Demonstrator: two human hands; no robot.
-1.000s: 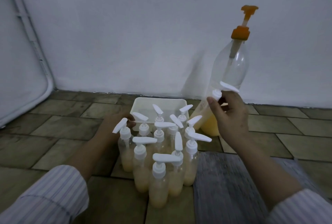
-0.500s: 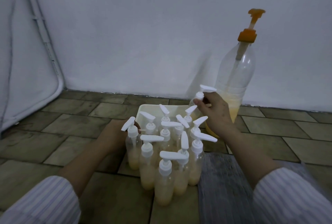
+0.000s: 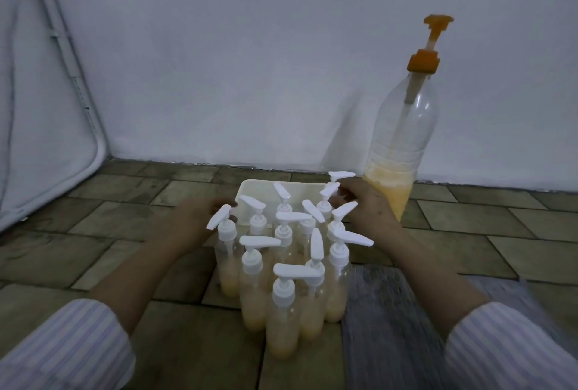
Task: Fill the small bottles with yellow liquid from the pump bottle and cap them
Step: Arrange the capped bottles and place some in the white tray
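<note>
A cluster of small clear plastic bottles with white pump caps stands upright on the brown tiled floor, packed closely together, each holding pale yellow liquid in its lower part; their white nozzles point in different directions. Just behind the cluster sits a shallow cream plastic tub, partly hidden by the caps. To the right and further back, near the white wall, stands the tall clear plastic bottle with an orange pump head; yellow liquid fills only its bottom part, and the pump stem is raised.

The right hand is at the back right edge of the cluster, its fingers curled round one more small white-capped bottle, whose nozzle juts out above the fingers. The left hand is at the back left of the cluster, beside the tub; its fingers are hidden behind the caps, so its grip cannot be told. Both forearms come out of striped sleeves. A grey worn plank lies on the floor under the right forearm.
</note>
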